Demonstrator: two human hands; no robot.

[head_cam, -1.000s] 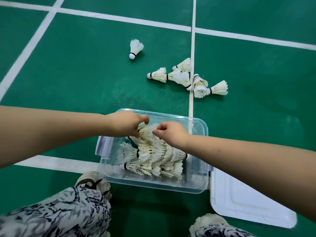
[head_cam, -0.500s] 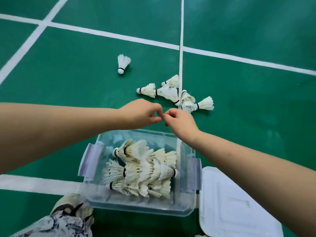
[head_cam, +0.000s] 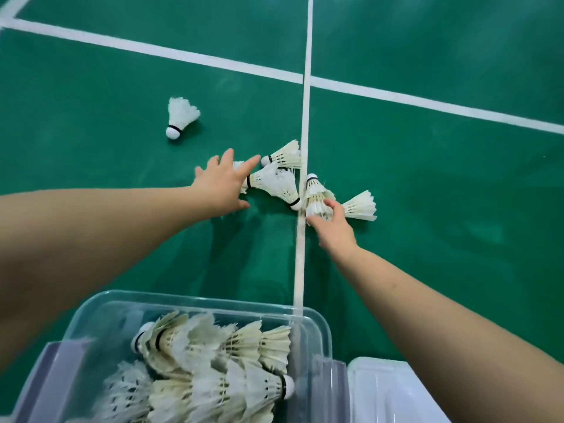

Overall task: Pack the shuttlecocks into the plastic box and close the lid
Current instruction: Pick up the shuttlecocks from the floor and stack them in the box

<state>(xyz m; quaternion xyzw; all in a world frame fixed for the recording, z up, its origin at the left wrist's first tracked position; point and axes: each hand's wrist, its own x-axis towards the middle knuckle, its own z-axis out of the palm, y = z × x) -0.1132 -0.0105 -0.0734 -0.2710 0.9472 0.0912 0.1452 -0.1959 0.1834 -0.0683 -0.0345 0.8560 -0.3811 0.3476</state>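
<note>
Green court floor [head_cam: 427, 209], white lines [head_cam: 300, 254] crossing.

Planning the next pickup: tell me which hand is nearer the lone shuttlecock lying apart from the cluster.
Left. The left hand is spread just below-right of the lone shuttlecock; the right hand is farther right, across the white line.

The floor [head_cam: 427, 209] in the upper frame is a green, faintly glossy sheet, probably vinyl, with flat matt white lines [head_cam: 307, 87]. The shuttlecocks [head_cam: 274, 181] at centre have white feather skirts, frayed at the edges, and smooth rounded white bases. The box [head_cam: 320, 325] at the bottom is clear, shiny plastic with matt grey clips. The lid [head_cam: 396, 392] at lower right is smooth whitish plastic.
</note>
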